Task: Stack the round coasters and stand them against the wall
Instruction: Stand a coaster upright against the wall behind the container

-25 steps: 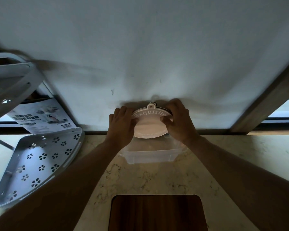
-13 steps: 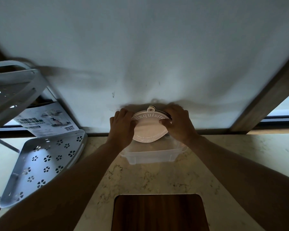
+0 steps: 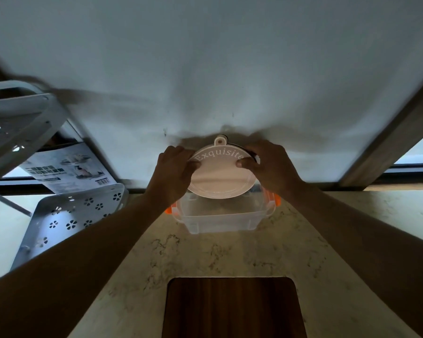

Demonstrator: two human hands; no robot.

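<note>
- Coasters (image 3: pixel 220 178), round and pale, stand on edge as one stack at the back of the table (image 3: pixel 230 254), tilted toward the wall (image 3: pixel 205 69); the front one reads "Exquisite" and its hanging tab (image 3: pixel 220 140) points up.
- My left hand (image 3: pixel 174 172) clamps the stack's left rim, thumb across the printed face, so the discs cannot fan apart.
- My right hand (image 3: pixel 270 164) clamps the opposite rim the same way, thumb on the face; a dark edge peeking out behind the front disc there suggests a second coaster, though I cannot count how many are in the stack.
- Holding from both sides looks chosen to keep the edges flush while the stack finds its lean.
- A clear plastic box (image 3: pixel 222 215) with orange clips (image 3: pixel 276 200) sits just in front of the stack's lower rim; I cannot tell whether the coasters rest on its rim, in it, or behind it.
- I judge the task nearly done: the stack is upright, but whether its back touches the wall is hidden.
- A perforated metal rack (image 3: pixel 66 215) leans at the left, well apart, with a printed sheet (image 3: pixel 66 172) behind it; a dark wooden board (image 3: pixel 232 308) lies nearest me.
</note>
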